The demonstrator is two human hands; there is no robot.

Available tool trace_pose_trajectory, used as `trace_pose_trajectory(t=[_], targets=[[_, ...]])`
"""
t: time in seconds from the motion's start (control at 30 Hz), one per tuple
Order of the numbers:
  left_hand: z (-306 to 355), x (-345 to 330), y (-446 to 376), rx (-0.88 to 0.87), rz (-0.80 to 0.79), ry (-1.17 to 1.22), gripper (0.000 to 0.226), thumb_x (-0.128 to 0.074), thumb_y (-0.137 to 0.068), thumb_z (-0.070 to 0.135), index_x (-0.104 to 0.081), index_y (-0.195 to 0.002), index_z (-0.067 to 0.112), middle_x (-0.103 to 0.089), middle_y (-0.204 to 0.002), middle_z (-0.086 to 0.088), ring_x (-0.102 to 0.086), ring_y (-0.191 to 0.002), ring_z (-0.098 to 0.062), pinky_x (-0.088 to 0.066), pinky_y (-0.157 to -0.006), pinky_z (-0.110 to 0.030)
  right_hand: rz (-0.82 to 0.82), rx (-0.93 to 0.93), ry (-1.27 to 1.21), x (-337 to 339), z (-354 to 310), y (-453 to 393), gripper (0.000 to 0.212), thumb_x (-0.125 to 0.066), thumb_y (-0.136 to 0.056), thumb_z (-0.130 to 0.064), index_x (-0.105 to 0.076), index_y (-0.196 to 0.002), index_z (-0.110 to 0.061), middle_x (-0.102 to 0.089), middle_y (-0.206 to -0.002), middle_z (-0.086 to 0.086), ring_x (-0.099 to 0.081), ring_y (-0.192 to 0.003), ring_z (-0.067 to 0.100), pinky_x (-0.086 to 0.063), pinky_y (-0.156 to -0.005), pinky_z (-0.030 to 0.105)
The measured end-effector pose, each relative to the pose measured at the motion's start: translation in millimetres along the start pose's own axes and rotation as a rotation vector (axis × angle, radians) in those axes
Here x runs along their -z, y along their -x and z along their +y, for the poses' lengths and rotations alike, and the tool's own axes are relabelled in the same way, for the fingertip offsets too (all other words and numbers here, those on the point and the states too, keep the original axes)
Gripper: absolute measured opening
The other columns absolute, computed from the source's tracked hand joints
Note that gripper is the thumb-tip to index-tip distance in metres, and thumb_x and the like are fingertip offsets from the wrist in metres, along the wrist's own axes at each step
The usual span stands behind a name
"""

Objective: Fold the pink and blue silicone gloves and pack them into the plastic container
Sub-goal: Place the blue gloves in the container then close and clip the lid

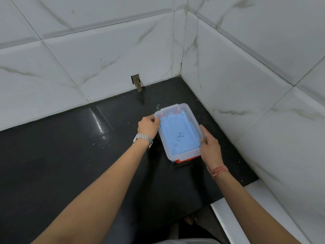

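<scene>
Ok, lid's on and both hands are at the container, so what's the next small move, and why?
Probably snap the orange clip at the near end shut. The lid already covers the plastic container, blue shows through it, and the left hand and right hand grip opposite edges, steadying it.

The plastic container (177,132) sits near the far right corner of the black counter (70,164). The right tiled wall (246,81) stands close beside it, leaving a narrow strip; the far wall (88,59) lies a little beyond. The left hand (148,126) and right hand (210,147) block its two sides. Open counter stretches left and near.
</scene>
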State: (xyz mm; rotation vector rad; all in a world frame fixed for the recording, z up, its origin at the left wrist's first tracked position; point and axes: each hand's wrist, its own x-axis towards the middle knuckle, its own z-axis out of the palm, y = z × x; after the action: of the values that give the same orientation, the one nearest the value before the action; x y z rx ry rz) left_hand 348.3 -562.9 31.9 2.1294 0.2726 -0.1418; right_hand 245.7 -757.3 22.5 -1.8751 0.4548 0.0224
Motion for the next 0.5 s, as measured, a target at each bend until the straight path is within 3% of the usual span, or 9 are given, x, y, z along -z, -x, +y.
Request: trace_pose_trajectory(t=[0.13,0.23,0.3,0.37,0.43,0.5], targets=[[-2,3,-3,0.242,-0.127,0.435,0.031,-0.06,-0.094,0.023,-0.063,-0.123,0.014,-0.07,-0.112,-0.006,-0.069,-0.096,-0.02,-0.057,-0.087,-0.038,-0.019,0.003,0.005,0,1,-1,0.046,-0.04,-0.103,-0.017,-0.036,-0.147,-0.03,-0.05,-0.136,-0.004,-0.057,-0.115,0.014,-0.058,-0.086,0.033],[2,5,-1,0.263,-0.119,0.474,0.031,-0.062,-0.093,0.02,-0.061,-0.123,0.014,-0.067,-0.117,-0.009,-0.067,-0.098,-0.019,-0.056,-0.087,-0.037,-0.022,0.001,0.003,0,0,-2,0.046,-0.039,-0.103,-0.016,-0.036,-0.147,-0.03,-0.048,-0.132,-0.01,-0.057,-0.11,0.01,-0.056,-0.076,0.022],[7,4,1,0.11,-0.022,0.183,0.04,-0.059,-0.093,0.02,-0.053,-0.133,0.018,-0.058,-0.129,-0.008,-0.058,-0.111,-0.021,-0.05,-0.094,-0.036,-0.021,-0.016,-0.007,0,-1,-3,0.046,-0.039,-0.103,-0.017,-0.036,-0.147,-0.032,-0.045,-0.127,-0.015,-0.057,-0.103,0.005,-0.052,-0.066,0.012],[14,-1,10,-0.163,0.102,-0.24,0.051,-0.056,-0.092,0.018,-0.043,-0.141,0.023,-0.044,-0.141,-0.007,-0.039,-0.13,-0.027,-0.041,-0.105,-0.043,-0.021,-0.039,-0.061,-1,-3,-2,0.045,-0.038,-0.104,-0.02,-0.036,-0.146,-0.033,-0.044,-0.125,-0.017,-0.055,-0.098,-0.001,-0.049,-0.06,0.009],[26,-13,23,-0.425,0.093,-0.474,0.053,-0.055,-0.092,0.029,-0.04,-0.143,0.028,-0.036,-0.149,-0.004,-0.024,-0.141,-0.029,-0.033,-0.11,-0.05,-0.002,-0.097,-0.174,-1,1,3,0.045,-0.042,-0.102,-0.026,-0.034,-0.146,-0.032,-0.046,-0.131,-0.012,-0.056,-0.106,0.006,-0.054,-0.072,0.017],[33,-34,35,-0.604,-0.024,-0.641,0.055,-0.047,-0.093,0.049,-0.037,-0.144,0.031,-0.029,-0.155,-0.003,-0.014,-0.146,-0.031,-0.023,-0.114,-0.054,0.01,-0.23,-0.386,-2,10,14,0.053,-0.051,-0.098,-0.036,-0.032,-0.147,-0.028,-0.046,-0.139,-0.002,-0.053,-0.119,0.016,-0.051,-0.095,0.036]])
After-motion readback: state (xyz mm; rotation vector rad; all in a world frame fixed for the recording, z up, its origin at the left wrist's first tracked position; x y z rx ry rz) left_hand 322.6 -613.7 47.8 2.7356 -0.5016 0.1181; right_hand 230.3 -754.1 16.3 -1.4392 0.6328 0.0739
